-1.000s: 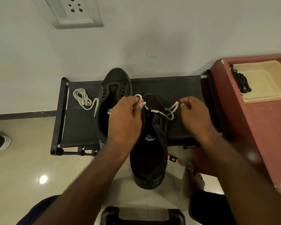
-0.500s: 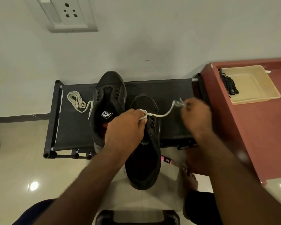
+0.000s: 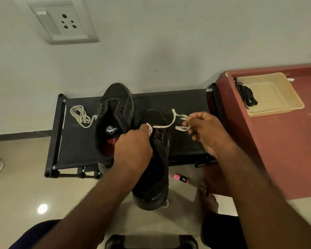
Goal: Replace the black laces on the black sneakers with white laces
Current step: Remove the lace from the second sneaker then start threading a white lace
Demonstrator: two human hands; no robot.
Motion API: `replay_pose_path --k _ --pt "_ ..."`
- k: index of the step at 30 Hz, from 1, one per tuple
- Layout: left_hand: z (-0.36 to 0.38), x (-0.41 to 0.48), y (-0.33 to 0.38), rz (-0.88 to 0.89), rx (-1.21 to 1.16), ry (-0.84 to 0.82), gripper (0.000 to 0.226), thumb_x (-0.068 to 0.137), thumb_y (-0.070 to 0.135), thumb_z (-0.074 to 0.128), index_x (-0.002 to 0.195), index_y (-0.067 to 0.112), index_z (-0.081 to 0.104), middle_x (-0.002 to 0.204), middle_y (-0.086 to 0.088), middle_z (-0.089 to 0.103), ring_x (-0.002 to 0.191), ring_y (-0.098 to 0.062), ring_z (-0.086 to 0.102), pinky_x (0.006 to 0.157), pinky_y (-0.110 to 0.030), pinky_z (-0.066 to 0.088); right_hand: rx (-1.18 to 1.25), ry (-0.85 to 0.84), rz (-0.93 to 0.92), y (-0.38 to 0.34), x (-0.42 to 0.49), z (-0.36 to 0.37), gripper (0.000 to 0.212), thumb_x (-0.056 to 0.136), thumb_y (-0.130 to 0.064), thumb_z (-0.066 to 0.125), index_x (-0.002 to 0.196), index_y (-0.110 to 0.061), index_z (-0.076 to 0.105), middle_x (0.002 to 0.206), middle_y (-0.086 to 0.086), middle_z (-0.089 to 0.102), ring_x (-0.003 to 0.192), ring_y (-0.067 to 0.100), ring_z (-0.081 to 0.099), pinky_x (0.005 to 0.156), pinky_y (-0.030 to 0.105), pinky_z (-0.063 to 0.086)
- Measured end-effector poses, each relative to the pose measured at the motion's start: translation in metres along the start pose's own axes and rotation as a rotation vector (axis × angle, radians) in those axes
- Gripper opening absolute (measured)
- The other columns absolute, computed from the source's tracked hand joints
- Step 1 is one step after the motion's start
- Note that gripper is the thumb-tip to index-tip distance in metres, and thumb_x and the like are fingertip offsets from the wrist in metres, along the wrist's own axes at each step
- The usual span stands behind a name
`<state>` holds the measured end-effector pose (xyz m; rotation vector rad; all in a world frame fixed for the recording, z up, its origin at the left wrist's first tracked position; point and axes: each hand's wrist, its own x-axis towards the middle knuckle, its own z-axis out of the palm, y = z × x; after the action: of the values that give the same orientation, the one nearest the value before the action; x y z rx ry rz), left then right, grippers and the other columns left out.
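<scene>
Two black sneakers lie on a low black rack (image 3: 183,99). The left sneaker (image 3: 113,112) has no lace in its eyelets. The right sneaker (image 3: 156,159) juts over the rack's front edge. My left hand (image 3: 133,150) rests on the right sneaker and pinches one end of a white lace (image 3: 167,125) near its eyelets. My right hand (image 3: 206,133) pinches the lace's other end, bunched in loops, to the right of the shoe. The lace runs between both hands. A second white lace (image 3: 80,115) lies coiled on the rack's left part.
A red-brown table (image 3: 285,150) stands at the right with a beige tray (image 3: 276,108) holding black laces (image 3: 245,93). A pink marker (image 3: 181,177) lies on the tiled floor under the rack. A foot (image 3: 207,200) is near it. A wall socket (image 3: 65,24) is above.
My right hand has drawn the white lace further to the right and gathered more loops. My left hand stays at the right sneaker's eyelets.
</scene>
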<state>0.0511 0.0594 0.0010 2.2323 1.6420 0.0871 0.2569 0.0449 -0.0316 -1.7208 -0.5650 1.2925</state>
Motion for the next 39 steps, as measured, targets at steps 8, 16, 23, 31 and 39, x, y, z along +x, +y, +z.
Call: replay_pose_path --k 8,16,23,31,39 --pt "0.0 -0.009 0.002 0.003 -0.163 -0.149 0.017 0.099 0.015 0.046 0.114 0.01 0.052 0.105 -0.01 0.063 0.096 -0.027 0.063 0.085 -0.042 0.053 -0.51 0.055 -0.317 0.016 -0.005 0.023 0.01 0.094 -0.015 0.066 0.092 -0.019 0.075 0.083 -0.007 0.07 0.078 0.007 0.066 0.077 0.03 0.058" --pt "0.007 -0.005 -0.006 -0.014 -0.168 0.096 0.011 0.097 0.009 0.048 0.1 0.005 0.057 0.083 -0.014 0.065 0.078 -0.035 0.064 0.074 -0.046 0.053 -0.705 -0.131 -0.332 0.014 -0.032 0.065 0.069 0.087 -0.051 0.068 0.143 -0.013 0.052 0.136 0.002 0.053 0.124 0.016 0.053 0.102 0.029 0.044" --pt "0.008 0.018 0.004 -0.139 -0.438 0.168 0.021 0.098 0.02 0.055 0.08 0.009 0.059 0.069 0.001 0.059 0.059 -0.008 0.055 0.049 -0.011 0.036 -0.621 0.024 -0.365 0.015 -0.016 0.058 0.055 0.093 -0.03 0.064 0.142 -0.01 0.052 0.14 0.007 0.054 0.128 0.019 0.052 0.108 0.031 0.041" --pt "-0.081 0.028 -0.009 -0.022 -0.358 0.188 0.029 0.097 0.026 0.058 0.078 0.006 0.069 0.068 -0.005 0.067 0.064 -0.021 0.063 0.067 -0.033 0.051 -0.333 0.308 -0.408 -0.016 -0.029 0.048 0.016 0.092 -0.008 0.065 0.104 -0.015 0.072 0.094 0.004 0.074 0.083 0.017 0.07 0.085 0.045 0.058" --pt "-0.24 0.015 0.047 -0.044 -0.8 0.339 0.008 0.095 0.017 0.059 0.102 0.014 0.061 0.075 -0.004 0.07 0.062 -0.013 0.064 0.06 -0.025 0.049 -0.029 0.157 -0.514 -0.201 -0.118 0.06 0.057 0.1 0.0 0.044 0.15 -0.02 0.026 0.105 0.01 0.067 0.076 0.018 0.069 0.069 0.028 0.059"
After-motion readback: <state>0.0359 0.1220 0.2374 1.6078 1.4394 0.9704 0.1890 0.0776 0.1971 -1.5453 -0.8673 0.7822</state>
